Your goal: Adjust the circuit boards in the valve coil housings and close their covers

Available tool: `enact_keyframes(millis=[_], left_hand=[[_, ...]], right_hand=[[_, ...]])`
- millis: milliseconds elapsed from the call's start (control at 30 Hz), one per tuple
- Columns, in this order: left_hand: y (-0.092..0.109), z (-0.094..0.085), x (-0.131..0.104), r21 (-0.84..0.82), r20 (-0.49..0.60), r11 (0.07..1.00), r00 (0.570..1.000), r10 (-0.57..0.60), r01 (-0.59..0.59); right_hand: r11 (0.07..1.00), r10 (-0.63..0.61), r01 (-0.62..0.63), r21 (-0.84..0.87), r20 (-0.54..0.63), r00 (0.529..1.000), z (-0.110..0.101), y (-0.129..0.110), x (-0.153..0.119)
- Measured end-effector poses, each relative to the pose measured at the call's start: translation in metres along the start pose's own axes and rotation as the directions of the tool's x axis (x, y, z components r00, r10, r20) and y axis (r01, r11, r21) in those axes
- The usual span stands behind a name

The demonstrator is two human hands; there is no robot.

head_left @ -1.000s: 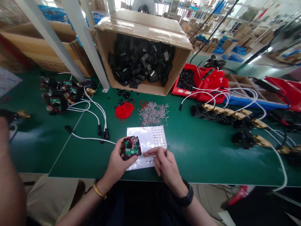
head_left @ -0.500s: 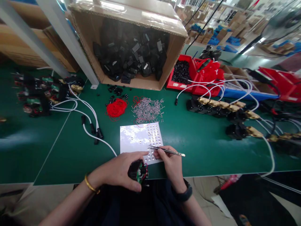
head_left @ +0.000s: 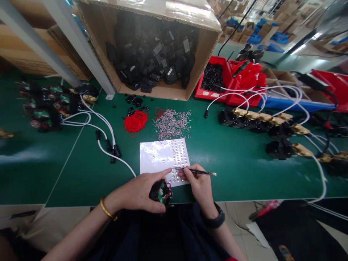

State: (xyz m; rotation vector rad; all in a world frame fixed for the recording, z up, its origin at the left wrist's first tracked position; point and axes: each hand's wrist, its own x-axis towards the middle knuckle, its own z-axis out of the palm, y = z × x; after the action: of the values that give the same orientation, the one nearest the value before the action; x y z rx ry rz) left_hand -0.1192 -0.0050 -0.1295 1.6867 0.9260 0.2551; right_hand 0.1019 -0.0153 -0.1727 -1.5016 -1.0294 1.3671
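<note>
My left hand (head_left: 143, 191) grips a small black housing (head_left: 155, 191) at the bench's front edge; a green circuit board and red wires show in its open side. The left index finger stretches over a white sheet (head_left: 152, 167). Between the thumb and fingers of my right hand (head_left: 200, 185) is a pair of tweezers (head_left: 202, 172), held almost level. Their tips point left, close to the left index fingertip; whether they pinch anything is too small to tell. Rows of small clear round pieces (head_left: 178, 154) cover the sheet's right side, and a couple lie apart on its left.
Behind the sheet lie a heap of small metal pins (head_left: 172, 123) and a red wire bundle (head_left: 136, 122). A cardboard box (head_left: 203, 54) of black housings stands at the back. Cabled assemblies lie left and right (head_left: 280, 149). Red bins (head_left: 212, 92) stand back right.
The view has shifted slightly. The tweezers have turned a little in my right hand, their tips staying by the left index finger. My left hand keeps hold of the black housing, tilted slightly differently.
</note>
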Motion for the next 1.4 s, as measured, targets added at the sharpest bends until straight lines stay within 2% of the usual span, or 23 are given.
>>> enact_keyframes(millis=[300, 367, 433, 500, 600, 667, 733, 800, 900, 967, 1067, 1167, 1400], left_hand=[[-0.001, 0.0, 0.0, -0.049, 0.003, 0.999, 1.0, -0.014, 0.014], [-0.006, 0.002, -0.001, -0.122, -0.033, 0.993, 0.999, -0.002, -0.002], [-0.01, 0.005, -0.004, -0.221, -0.137, 0.975, 0.991, 0.006, -0.036], [-0.013, 0.009, -0.006, -0.267, -0.326, 0.959, 0.946, -0.001, -0.091], [-0.016, 0.014, -0.007, -0.216, -0.603, 0.966, 0.798, -0.02, -0.139], [-0.019, 0.018, -0.003, -0.212, -0.687, 0.965, 0.725, -0.037, -0.152], [-0.023, 0.023, 0.002, -0.248, -0.719, 0.951, 0.693, -0.053, -0.184], [-0.028, 0.028, 0.008, -0.281, -0.735, 0.934, 0.675, -0.063, -0.219], [-0.033, 0.033, 0.013, -0.288, -0.752, 0.927, 0.656, -0.064, -0.24], [-0.034, 0.034, 0.014, -0.283, -0.75, 0.93, 0.659, -0.061, -0.235], [-0.032, 0.033, 0.013, -0.277, -0.741, 0.933, 0.669, -0.055, -0.23], [-0.03, 0.03, 0.012, -0.275, -0.738, 0.933, 0.672, -0.051, -0.231], [-0.029, 0.027, 0.013, -0.286, -0.726, 0.931, 0.686, -0.055, -0.228]], right_hand=[[1.0, 0.0, 0.001, -0.025, 0.044, 0.999, -0.004, 0.005, 0.002], [1.0, 0.007, -0.006, -0.014, 0.04, 0.999, -0.003, 0.005, 0.001], [1.0, 0.013, -0.014, 0.022, 0.027, 1.0, -0.001, 0.005, 0.001], [0.997, 0.018, -0.018, 0.074, 0.011, 1.0, 0.0, 0.005, 0.0], [0.987, 0.026, -0.024, 0.16, -0.011, 1.0, -0.001, 0.003, -0.003], [0.963, 0.057, -0.043, 0.268, -0.043, 0.997, -0.003, -0.003, -0.004], [0.906, 0.116, -0.087, 0.414, -0.045, 0.992, -0.001, -0.012, -0.004], [0.83, 0.173, -0.162, 0.533, 0.031, 0.984, 0.005, -0.024, -0.004], [0.753, 0.182, -0.244, 0.611, 0.163, 0.97, 0.023, -0.041, -0.003], [0.759, 0.139, -0.207, 0.617, 0.157, 0.978, 0.035, -0.048, -0.002], [0.817, 0.08, -0.129, 0.561, 0.111, 0.991, 0.047, -0.051, -0.001], [0.849, 0.053, -0.103, 0.518, 0.11, 0.992, 0.048, -0.05, -0.001], [0.859, 0.058, -0.1, 0.501, 0.099, 0.993, 0.046, -0.052, 0.001]])
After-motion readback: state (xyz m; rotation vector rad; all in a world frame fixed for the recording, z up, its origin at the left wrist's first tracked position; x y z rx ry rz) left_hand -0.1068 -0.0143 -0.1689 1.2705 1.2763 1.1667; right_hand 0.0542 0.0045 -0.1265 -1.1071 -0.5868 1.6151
